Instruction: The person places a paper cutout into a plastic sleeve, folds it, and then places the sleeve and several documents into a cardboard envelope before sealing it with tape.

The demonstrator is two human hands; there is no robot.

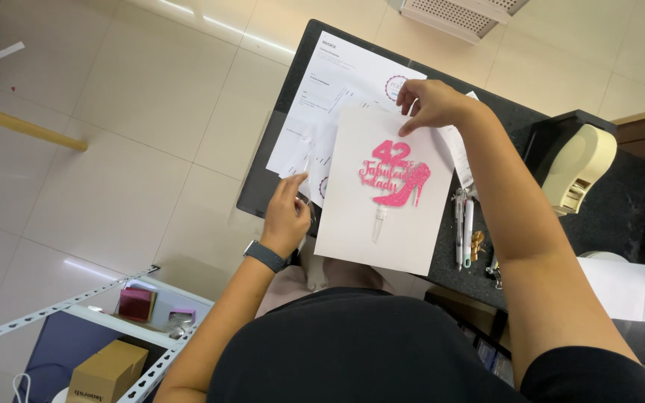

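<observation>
Head cam: white card [382,224] w/ pink glitter topper [397,177] lies on black counter [606,209], over printed sheets [337,89]. Right hand [431,104], arm stretched fwd, pinches card's top edge. Left hand [287,216], wrist w/ dark watch [265,256], fingers loosely curled, grip holds nothing, fingertips just beside card's left edge. Pens [463,224] right of card.

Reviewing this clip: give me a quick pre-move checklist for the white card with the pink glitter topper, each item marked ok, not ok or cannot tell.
1. Right hand grips the white card at its top edge: ok.
2. Left hand at the card's left edge: ok; whether it touches, cannot tell.
3. Pink glitter topper lies flat on the card: ok; fixed down, cannot tell.
4. Card fully on the black counter: not ok, bottom overhangs.
5. Pens clear of the card: ok.
</observation>
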